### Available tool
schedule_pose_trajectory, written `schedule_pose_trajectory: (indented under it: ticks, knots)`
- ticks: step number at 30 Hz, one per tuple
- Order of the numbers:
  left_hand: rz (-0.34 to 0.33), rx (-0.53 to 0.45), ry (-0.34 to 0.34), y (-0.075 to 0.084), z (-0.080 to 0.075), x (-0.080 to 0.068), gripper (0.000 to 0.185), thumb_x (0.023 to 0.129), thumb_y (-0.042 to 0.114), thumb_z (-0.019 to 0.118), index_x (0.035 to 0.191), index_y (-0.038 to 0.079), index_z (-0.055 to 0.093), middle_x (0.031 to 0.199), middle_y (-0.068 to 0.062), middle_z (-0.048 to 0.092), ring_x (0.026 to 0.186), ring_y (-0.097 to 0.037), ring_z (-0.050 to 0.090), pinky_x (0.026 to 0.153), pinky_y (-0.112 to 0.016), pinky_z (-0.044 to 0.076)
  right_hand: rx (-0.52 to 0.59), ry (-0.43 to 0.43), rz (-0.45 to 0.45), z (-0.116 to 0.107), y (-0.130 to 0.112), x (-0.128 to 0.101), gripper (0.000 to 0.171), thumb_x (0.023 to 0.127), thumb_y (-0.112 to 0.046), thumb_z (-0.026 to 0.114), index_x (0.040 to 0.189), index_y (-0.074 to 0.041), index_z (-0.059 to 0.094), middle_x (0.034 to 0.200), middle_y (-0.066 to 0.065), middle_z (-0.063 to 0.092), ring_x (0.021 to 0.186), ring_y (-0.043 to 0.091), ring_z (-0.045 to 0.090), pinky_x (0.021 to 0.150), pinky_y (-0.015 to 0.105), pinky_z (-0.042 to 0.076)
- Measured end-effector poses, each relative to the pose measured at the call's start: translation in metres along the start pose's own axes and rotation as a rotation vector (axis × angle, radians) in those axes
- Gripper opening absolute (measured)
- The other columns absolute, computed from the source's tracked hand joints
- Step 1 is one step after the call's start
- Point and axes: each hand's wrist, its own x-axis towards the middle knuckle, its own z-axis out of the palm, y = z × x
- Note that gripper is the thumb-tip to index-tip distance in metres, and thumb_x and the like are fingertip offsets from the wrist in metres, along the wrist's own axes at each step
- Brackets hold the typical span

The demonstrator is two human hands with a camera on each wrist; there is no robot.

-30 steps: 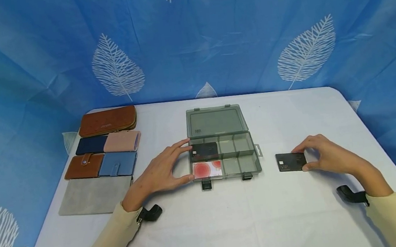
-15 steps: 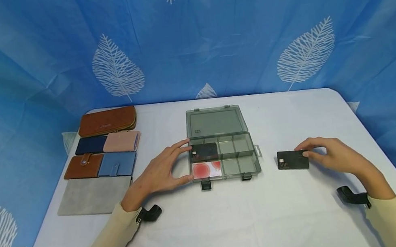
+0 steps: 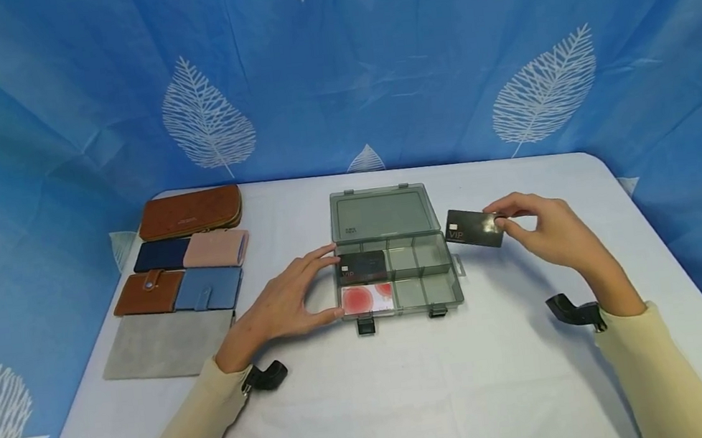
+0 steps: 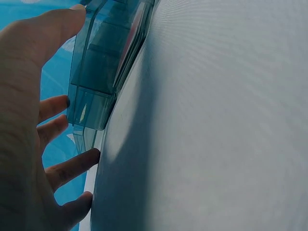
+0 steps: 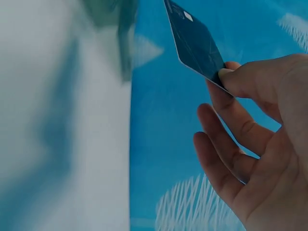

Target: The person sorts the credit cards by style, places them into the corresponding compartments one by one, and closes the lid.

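Note:
In the head view a black VIP card [image 3: 474, 227] is pinched at its right end between the thumb and fingers of my right hand [image 3: 541, 233]. It is raised off the table, by the right side of a clear green divided box [image 3: 440, 288]. The right wrist view shows the same card [image 5: 197, 43] tilted, the other fingers spread below. My left hand [image 3: 282, 303] lies against the box's left side, fingers extended, thumb at the near corner. Inside the box, another black VIP card [image 3: 361, 267] lies in the back left compartment, and a red-and-white card [image 3: 366, 299] in front of it.
The box's lid [image 3: 383, 213] is folded back, and its latches [image 3: 366, 327] face the near side. On the left lie a brown zip wallet [image 3: 191, 213], a pink wallet [image 3: 216, 249], a navy one [image 3: 161, 256], a brown snap wallet [image 3: 148, 293], a blue one [image 3: 208, 288] and a grey pouch [image 3: 167, 345].
My right hand has lifted the black card from the table and carried it up and left to the box's right side. The left hand stays in place.

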Motion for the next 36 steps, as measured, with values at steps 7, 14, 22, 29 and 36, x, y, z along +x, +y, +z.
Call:
schedule_pose_trajectory:
  ticks: [7, 14, 22, 29, 36]
  knots:
    - [-0.010, -0.005, -0.005, 0.000, 0.000, 0.001, 0.090, 0.089, 0.059, 0.079, 0.163, 0.019, 0.047, 0.176, 0.005, 0.030, 0.154, -0.027, 0.042, 0.110, -0.063, 0.048, -0.018, -0.050, -0.099, 0.033, -0.039, 0.036, 0.024, 0.104, -0.006, 0.071, 0.127, -0.012, 0.077, 0.118, 0.010, 0.077, 0.098, 0.028, 0.069, 0.068, 0.042, 0.044]
    - [-0.011, -0.012, -0.011, 0.001, -0.002, 0.003, 0.090, 0.089, 0.061, 0.079, 0.163, 0.020, 0.047, 0.176, 0.006, 0.030, 0.156, -0.027, 0.040, 0.111, -0.064, 0.046, -0.016, -0.146, -0.127, 0.068, -0.073, 0.054, 0.026, 0.104, -0.006, 0.071, 0.128, -0.011, 0.077, 0.118, 0.009, 0.076, 0.103, 0.030, 0.068, 0.077, 0.046, 0.047]
    - [-0.015, -0.019, -0.011, 0.000, -0.001, 0.003, 0.089, 0.088, 0.061, 0.079, 0.162, 0.022, 0.047, 0.176, 0.006, 0.030, 0.156, -0.027, 0.039, 0.112, -0.064, 0.046, -0.023, -0.142, -0.169, 0.099, -0.086, 0.057, 0.024, 0.103, -0.007, 0.072, 0.125, -0.013, 0.078, 0.118, 0.008, 0.076, 0.110, 0.029, 0.067, 0.078, 0.046, 0.054]
    - [-0.009, -0.027, -0.009, -0.001, -0.001, 0.003, 0.088, 0.089, 0.061, 0.079, 0.162, 0.025, 0.046, 0.176, 0.007, 0.030, 0.156, -0.026, 0.040, 0.111, -0.064, 0.046, -0.022, -0.142, -0.186, 0.115, -0.086, 0.057, 0.024, 0.103, -0.006, 0.071, 0.125, -0.013, 0.078, 0.116, 0.008, 0.077, 0.112, 0.030, 0.067, 0.079, 0.047, 0.055]
    - [-0.017, -0.031, -0.010, -0.003, -0.001, 0.002, 0.087, 0.090, 0.062, 0.078, 0.162, 0.026, 0.045, 0.176, 0.009, 0.029, 0.155, -0.025, 0.040, 0.110, -0.062, 0.048, -0.027, -0.152, -0.195, 0.125, -0.087, 0.058, 0.024, 0.103, -0.006, 0.071, 0.125, -0.015, 0.078, 0.114, 0.007, 0.078, 0.110, 0.030, 0.068, 0.076, 0.045, 0.054]
